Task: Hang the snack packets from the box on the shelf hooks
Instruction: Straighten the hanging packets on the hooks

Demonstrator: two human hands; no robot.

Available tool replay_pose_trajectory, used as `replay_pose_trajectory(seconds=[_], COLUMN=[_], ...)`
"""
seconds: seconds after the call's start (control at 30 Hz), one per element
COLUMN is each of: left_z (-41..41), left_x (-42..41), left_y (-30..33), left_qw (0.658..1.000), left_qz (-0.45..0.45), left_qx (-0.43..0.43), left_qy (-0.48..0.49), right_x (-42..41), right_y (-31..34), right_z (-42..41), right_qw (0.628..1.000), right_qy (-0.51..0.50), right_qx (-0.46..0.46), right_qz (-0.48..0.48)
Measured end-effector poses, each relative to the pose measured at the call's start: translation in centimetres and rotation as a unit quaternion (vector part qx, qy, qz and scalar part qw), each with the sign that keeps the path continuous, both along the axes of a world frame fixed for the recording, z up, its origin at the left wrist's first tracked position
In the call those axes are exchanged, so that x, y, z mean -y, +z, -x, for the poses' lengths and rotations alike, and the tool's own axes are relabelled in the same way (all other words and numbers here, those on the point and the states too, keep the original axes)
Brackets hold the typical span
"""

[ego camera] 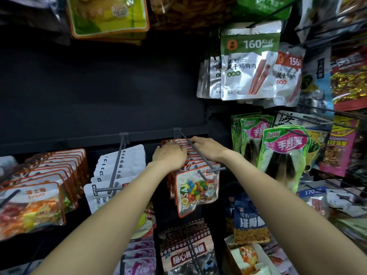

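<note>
Both hands (170, 153) (208, 147) press glossy candy packets (196, 187).

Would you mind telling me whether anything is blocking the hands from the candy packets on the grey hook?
Nothing visible does. The left hand and right hand already rest on the tops of the candy packets hanging on the grey hook, one on each side of its rod.

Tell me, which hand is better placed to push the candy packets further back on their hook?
Probably the left hand: it rests on top of the candy packets, while the right hand lies on the far side of the hook.
</note>
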State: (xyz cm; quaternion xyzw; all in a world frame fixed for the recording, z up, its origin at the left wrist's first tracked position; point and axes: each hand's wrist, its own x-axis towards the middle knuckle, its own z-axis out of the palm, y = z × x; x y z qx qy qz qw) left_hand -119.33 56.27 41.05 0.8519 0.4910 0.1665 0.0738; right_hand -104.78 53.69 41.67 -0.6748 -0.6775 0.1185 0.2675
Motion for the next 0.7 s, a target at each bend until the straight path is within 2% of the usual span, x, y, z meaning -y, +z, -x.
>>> replay_pose_trajectory(seconds=[0.17, 0.33, 0.7], left_z=[0.1, 0.0, -0.2], left_x=[-0.5, -1.4, -1.7], left_y=[-0.1, -0.4, -0.6], left_qw=[1.000, 1.000, 0.999], left_qz=[-0.010, 0.008, 0.020], left_qx=[0.022, 0.009, 0.019], left_qy=[0.008, 0.003, 0.019], right_x=[-0.2, -0.4, -0.2], right_y=[0.0, 0.3, 0.8], right_z=[0.1, 0.4, 0.9], right_qw=[1.000, 0.995, 0.996], right_qy=[0.006, 0.045, 0.028], right_qx=[0.027, 0.085, 0.081], right_qz=[0.004, 0.012, 0.037])
